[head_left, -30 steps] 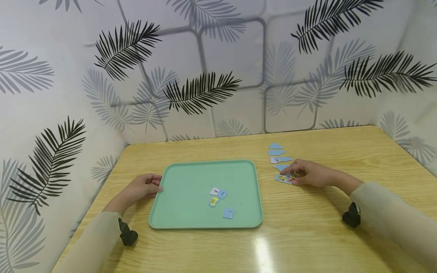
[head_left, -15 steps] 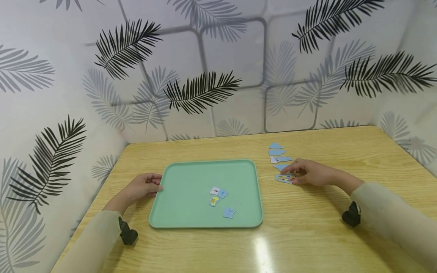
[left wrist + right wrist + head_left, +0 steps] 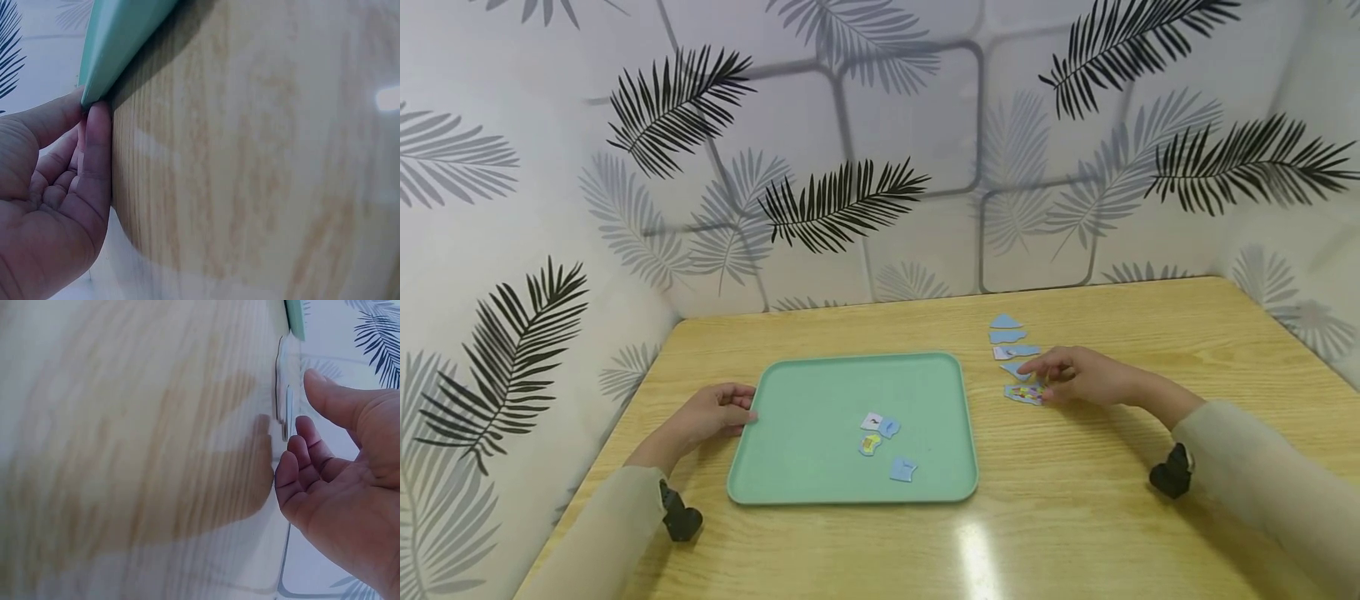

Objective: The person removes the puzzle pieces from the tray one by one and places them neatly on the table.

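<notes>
The left hand (image 3: 711, 411) grips the left rim of the green tray (image 3: 812, 400); in its wrist view the thumb and the fingers pinch this edge between them. The tray lies on the wooden table (image 3: 880, 546), and four puzzle pieces rest inside, in its right half. A white piece (image 3: 872, 422) and a blue piece (image 3: 888, 427) lie side by side, a yellow piece (image 3: 869, 444) is just nearer to the person, and another blue piece (image 3: 903, 470) lies a little apart, close to the near edge.

The right hand (image 3: 1086, 379) is at the right of the tray, above a column of five pieces on the table. Its thumb stands apart from the bent fingers, and nothing is held — the wrist view shows this gap well. One fingertip is over the blue pointed piece (image 3: 1012, 369), but I cannot tell if it touches. The thumb is just beside the multicoloured piece (image 3: 1022, 393), the nearest of the column. Three other blue-edged pieces (image 3: 1006, 337) lie farther away, towards the wall (image 3: 917, 242) with leaf pattern.
</notes>
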{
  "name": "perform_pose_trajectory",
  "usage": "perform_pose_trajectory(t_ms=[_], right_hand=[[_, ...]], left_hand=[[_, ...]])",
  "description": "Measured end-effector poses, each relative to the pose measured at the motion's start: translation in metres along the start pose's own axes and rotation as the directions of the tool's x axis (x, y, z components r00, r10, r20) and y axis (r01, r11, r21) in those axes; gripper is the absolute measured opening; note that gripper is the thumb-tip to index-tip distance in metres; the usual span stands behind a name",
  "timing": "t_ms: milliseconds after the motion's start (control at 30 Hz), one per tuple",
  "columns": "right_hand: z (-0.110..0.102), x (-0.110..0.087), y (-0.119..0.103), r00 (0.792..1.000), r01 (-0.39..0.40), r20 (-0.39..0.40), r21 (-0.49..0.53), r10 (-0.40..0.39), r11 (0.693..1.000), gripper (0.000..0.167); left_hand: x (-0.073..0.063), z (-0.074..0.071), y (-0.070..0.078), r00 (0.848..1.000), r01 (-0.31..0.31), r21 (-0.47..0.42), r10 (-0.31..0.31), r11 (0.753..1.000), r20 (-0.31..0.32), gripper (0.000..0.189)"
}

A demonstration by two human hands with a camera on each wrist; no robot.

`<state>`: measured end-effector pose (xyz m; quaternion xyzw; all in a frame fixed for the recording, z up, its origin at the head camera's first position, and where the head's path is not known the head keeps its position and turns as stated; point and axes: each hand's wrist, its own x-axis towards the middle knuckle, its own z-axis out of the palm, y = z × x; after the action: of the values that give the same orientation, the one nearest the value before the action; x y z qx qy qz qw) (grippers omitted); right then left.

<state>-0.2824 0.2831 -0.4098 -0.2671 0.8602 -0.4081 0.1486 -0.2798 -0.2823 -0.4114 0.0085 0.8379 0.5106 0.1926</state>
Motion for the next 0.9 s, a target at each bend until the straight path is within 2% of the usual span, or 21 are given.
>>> perform_pose_trajectory(t_ms=[533,900], right_hand=[[0.022,0.008,-0.028,1.000,0.030,-0.002,0.060,-0.030,0.998,0.042],[0.043,0.011,-0.052,0.996,0.090,-0.016,0.106,-0.089,0.990,0.040]], left_hand=[[0.002,-0.002,-0.005,1.000,-0.026,-0.005,0.026,1.000,0.008,0.051],[0.002,-0.001,-0.002,1.000,-0.017,0.005,0.017,1.000,0.001,0.052]])
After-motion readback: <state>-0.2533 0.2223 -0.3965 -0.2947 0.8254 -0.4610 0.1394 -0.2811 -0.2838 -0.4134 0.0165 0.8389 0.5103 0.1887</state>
